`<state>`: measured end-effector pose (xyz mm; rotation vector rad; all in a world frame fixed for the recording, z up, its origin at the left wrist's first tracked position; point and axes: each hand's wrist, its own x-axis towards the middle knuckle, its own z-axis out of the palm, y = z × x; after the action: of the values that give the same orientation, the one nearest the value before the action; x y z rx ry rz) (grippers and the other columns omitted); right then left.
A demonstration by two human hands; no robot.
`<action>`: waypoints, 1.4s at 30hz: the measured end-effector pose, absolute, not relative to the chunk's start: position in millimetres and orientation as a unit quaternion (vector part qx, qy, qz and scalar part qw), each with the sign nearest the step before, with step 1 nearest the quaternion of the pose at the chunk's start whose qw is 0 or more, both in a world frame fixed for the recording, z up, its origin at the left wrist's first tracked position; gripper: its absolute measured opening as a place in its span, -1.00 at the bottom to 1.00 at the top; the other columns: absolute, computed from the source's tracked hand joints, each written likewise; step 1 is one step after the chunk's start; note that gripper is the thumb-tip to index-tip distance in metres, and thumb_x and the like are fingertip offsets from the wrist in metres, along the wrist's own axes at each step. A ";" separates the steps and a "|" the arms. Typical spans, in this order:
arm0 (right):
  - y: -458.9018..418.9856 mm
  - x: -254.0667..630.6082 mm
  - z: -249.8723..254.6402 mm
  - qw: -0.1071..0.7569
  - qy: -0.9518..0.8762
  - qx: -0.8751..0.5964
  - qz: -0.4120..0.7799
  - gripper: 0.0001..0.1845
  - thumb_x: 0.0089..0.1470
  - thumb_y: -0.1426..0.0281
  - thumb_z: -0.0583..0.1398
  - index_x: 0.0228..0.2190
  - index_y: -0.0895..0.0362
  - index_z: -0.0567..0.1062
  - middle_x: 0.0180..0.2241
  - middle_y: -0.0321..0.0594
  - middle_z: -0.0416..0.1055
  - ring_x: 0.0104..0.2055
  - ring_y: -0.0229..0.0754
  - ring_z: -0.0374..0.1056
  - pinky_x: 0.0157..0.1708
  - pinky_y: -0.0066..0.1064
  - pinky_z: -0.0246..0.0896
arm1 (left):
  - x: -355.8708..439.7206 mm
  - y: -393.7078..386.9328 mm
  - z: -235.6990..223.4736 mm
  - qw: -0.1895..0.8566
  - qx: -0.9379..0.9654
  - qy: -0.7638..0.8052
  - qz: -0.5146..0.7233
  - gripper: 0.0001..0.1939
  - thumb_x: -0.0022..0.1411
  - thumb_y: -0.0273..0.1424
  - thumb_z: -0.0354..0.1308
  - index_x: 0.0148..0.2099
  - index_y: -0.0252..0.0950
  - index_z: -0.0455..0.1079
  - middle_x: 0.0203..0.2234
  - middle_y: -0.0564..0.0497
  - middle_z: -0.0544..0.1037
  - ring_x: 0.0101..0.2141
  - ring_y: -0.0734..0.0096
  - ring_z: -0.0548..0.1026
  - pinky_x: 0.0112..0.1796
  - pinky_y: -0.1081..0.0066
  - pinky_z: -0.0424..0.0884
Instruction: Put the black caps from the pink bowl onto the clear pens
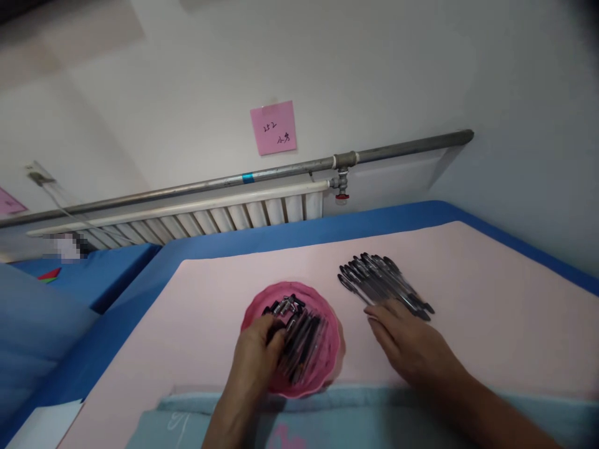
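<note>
A pink bowl (327, 324) holds several black pens and pen parts (302, 333) on a pale pink mat. My left hand (257, 358) reaches into the bowl, its fingers curled over the pens there; what they grip is hidden. My right hand (407, 343) lies flat on the mat, fingers stretched out, with the fingertips touching the near end of a pile of black pens (381, 284) laid side by side to the right of the bowl.
The pink mat (491, 312) covers a blue table (299, 234) against a white wall. Behind it run a white radiator (210, 218) and a grey pipe (402, 148). A pink note (274, 128) sticks to the wall. A light blue cloth (327, 418) lies at the near edge.
</note>
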<state>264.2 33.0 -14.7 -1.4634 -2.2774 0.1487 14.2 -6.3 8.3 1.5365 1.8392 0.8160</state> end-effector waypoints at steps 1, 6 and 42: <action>28.2 260.5 -14.2 0.245 -0.831 -0.494 0.079 -0.75 0.14 0.44 -0.04 -0.27 0.11 0.42 -0.31 -0.12 0.36 -0.30 -0.14 0.35 -0.36 -0.35 0.24 | 17.6 -6.6 8.0 0.284 0.603 0.690 0.281 -0.86 0.05 -0.46 0.01 -0.39 -0.27 0.40 -0.47 0.01 0.48 -0.38 0.34 0.41 -0.33 0.39 0.25; 4.1 238.5 -10.1 0.263 -0.851 -0.406 0.206 -0.74 0.16 0.45 -0.07 -0.30 0.10 0.41 -0.37 -0.16 0.35 -0.34 -0.20 0.32 -0.33 -0.40 0.24 | 34.8 -8.5 4.0 0.211 0.658 0.703 0.169 -0.85 0.00 -0.53 0.03 -0.37 -0.31 0.40 -0.32 -0.15 0.47 -0.30 0.20 0.41 -0.28 0.31 0.24; -5.1 223.6 8.7 0.338 -0.456 -0.470 0.676 -0.73 -0.06 0.15 0.13 -0.52 0.10 0.30 -0.79 -0.51 0.05 -0.75 -0.43 -0.10 -0.73 -0.54 -0.27 | 54.4 -23.0 28.7 0.344 0.698 0.556 0.292 -0.85 0.14 -0.37 0.06 -0.30 -0.26 0.44 -0.43 0.02 0.47 -0.38 0.42 0.37 -0.35 0.47 0.20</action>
<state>223.6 -5.1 8.7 -1.2255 -1.1874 1.7604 54.4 -23.0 28.7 1.8122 1.4451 0.7587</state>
